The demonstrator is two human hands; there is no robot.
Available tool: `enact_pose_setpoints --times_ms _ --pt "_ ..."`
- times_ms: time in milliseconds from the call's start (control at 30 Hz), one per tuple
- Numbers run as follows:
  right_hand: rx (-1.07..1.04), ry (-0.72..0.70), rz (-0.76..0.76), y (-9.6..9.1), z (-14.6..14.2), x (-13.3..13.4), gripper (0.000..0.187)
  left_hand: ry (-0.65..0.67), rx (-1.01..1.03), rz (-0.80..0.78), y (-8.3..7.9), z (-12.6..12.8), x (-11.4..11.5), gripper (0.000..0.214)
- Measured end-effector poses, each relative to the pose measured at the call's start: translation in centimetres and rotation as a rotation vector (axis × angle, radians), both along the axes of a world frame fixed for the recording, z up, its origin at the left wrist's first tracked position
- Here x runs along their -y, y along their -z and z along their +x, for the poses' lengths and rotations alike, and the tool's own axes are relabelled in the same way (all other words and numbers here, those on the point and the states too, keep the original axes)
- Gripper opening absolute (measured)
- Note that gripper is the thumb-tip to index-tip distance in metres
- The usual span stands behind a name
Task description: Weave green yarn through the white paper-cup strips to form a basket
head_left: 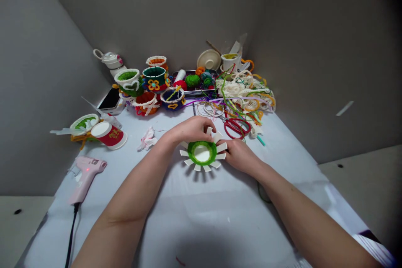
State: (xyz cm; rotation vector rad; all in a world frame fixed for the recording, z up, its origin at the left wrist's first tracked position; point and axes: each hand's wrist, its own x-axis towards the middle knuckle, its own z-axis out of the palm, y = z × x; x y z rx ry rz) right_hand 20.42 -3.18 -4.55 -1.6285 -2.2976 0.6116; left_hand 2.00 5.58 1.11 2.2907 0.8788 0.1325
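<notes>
A paper cup [190, 162] with its wall cut into white strips that splay outward sits in front of me, its open side up. Green yarn [201, 160] is woven round the inner part of the strips, and the white bottom shows in the middle. My left hand [198, 128] is closed at the cup's far side, fingers bent about a strip that stands up. On the right, my right hand [236, 154] grips the cup's side, its fingertips partly hidden behind the strips. A thin green strand lies on the table beyond my right forearm.
A pink glue gun [88, 176] with a lit red light lies at left, near a red-and-white paper cup [109, 135]. Several yarn-covered cups [153, 79] stand at the back. Red-handled scissors [236, 128] lie before tangled cream yarn [240, 86]. A crumpled tissue [147, 139] is left of centre.
</notes>
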Motion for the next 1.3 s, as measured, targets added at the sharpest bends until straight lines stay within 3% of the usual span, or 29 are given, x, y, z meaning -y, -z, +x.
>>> enact_pose_setpoints --times_ms 367,600,733,967,1200,1300 --pt "0.015 -0.035 -0.029 -0.6 -0.2 0.2 0.013 0.088 -0.148 -0.075 0.3 -0.6 -0.4 0.022" --pt "-0.132 0.065 0.032 -0.4 1.2 -0.5 0.029 -0.112 -0.115 0.027 0.5 -0.8 -1.1 0.026" --pt "-0.321 0.144 0.064 -0.9 2.4 -0.8 0.028 -0.201 -0.121 0.044 0.7 -0.9 -1.3 0.03" --pt "-0.486 0.256 0.155 -2.3 2.4 -0.2 0.026 -0.231 -0.158 0.079 0.6 -0.6 -1.0 0.026" --pt "-0.418 -0.013 0.384 -2.7 2.2 0.3 0.015 -0.234 -0.16 0.085 0.6 -0.6 -1.0 0.023" --pt "-0.397 -0.026 0.39 -2.6 2.5 0.0 0.013 -0.234 -0.158 0.076 0.7 -0.7 -1.1 0.023"
